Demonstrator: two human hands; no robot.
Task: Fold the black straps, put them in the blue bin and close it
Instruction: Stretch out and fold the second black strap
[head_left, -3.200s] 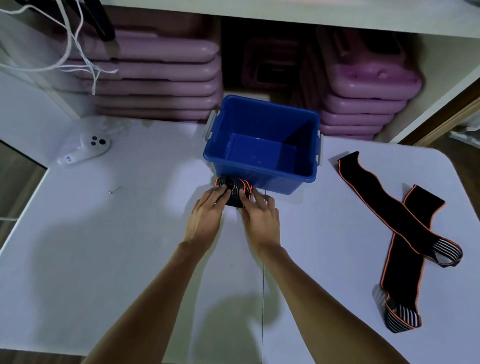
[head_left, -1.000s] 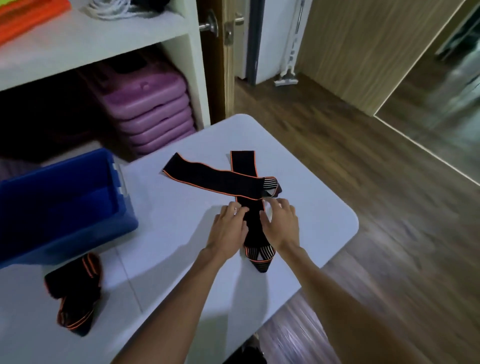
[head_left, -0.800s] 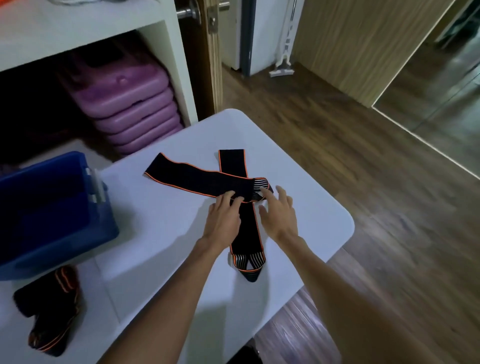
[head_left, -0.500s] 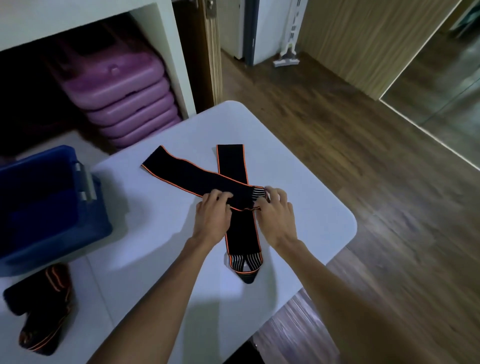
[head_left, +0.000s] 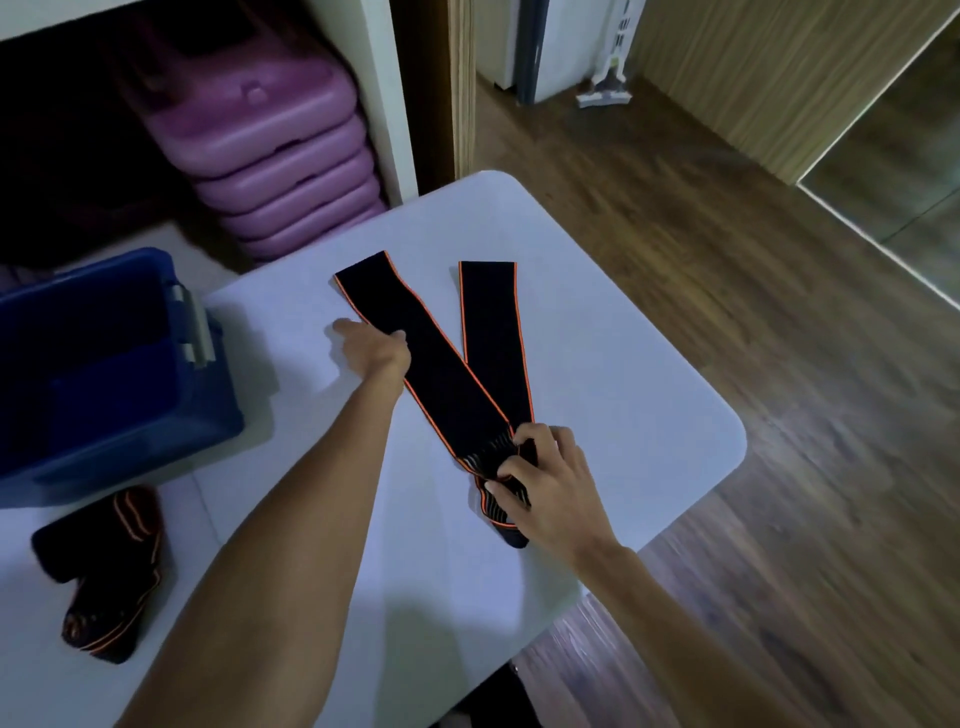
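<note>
White tabletop (head_left: 597, 374) is filling the middle of the view, with wooden flooring (head_left: 779, 322) running off to the right and a shelf unit holding stacked purple cases (head_left: 270, 150) sitting behind it. At the far left, the blue bin (head_left: 104, 364) is standing open on the table, its grey latch (head_left: 192, 327) facing the straps. Just in front of it, a folded black strap (head_left: 104, 566) with orange edging is lying in a bundle near the table's front edge. Moving right, the left hand (head_left: 376, 348) is reaching forward, its fingers lying apart, with the thumb touching the left edge of a long black strap (head_left: 431, 364) that is running diagonally toward the right hand. Beside it, a second black strap (head_left: 493, 332) is lying almost straight, the two meeting in a V at their near ends. The right hand (head_left: 545, 483) is pinching the striped ends there, fingers closing on the fabric, though which strap it is gripping cannot be told. No readable writing or brand is showing on anything.
</note>
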